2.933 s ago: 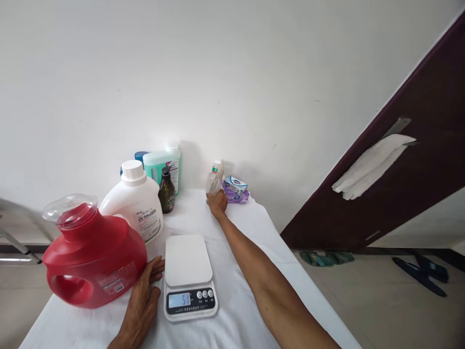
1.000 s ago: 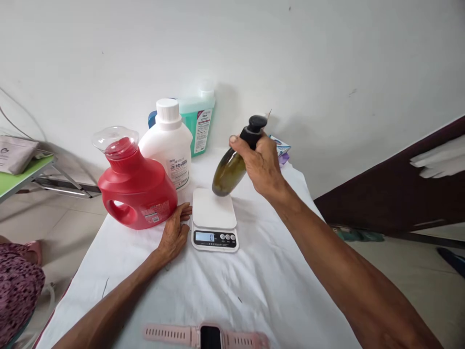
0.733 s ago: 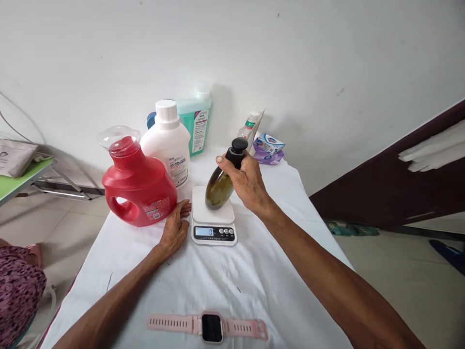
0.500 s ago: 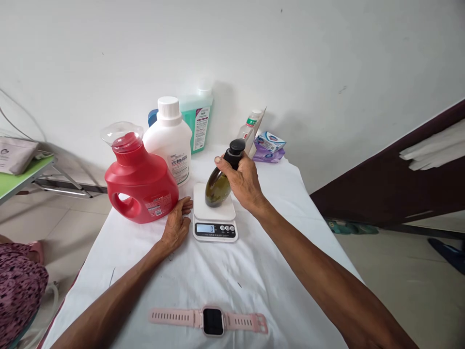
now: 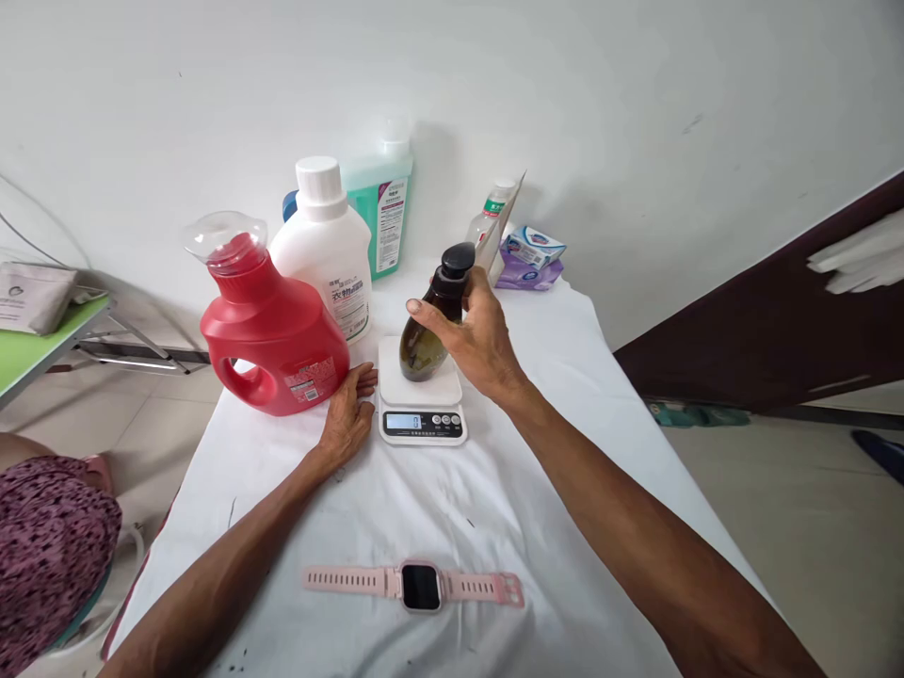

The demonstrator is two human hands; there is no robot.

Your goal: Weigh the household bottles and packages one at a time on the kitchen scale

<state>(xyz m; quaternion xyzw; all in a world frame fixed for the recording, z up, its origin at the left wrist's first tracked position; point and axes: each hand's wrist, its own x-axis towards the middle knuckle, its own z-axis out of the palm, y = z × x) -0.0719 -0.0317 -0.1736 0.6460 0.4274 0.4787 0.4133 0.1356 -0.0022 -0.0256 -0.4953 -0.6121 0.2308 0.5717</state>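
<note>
my right hand [image 5: 480, 334] grips the dark bottle [image 5: 429, 331] at its neck, base on the scale [image 5: 421, 400] platform, slightly tilted. left hand [image 5: 347, 414] lies flat, fingers spread, touching the scale's left edge. best to set it upright, centred, then let go cleanly. red jug [image 5: 272, 330] crowds the left; open cloth to the right and near the pink watch [image 5: 416, 586].

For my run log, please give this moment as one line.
right hand: grips dark bottle on scale | left hand: flat on cloth beside scale
</note>
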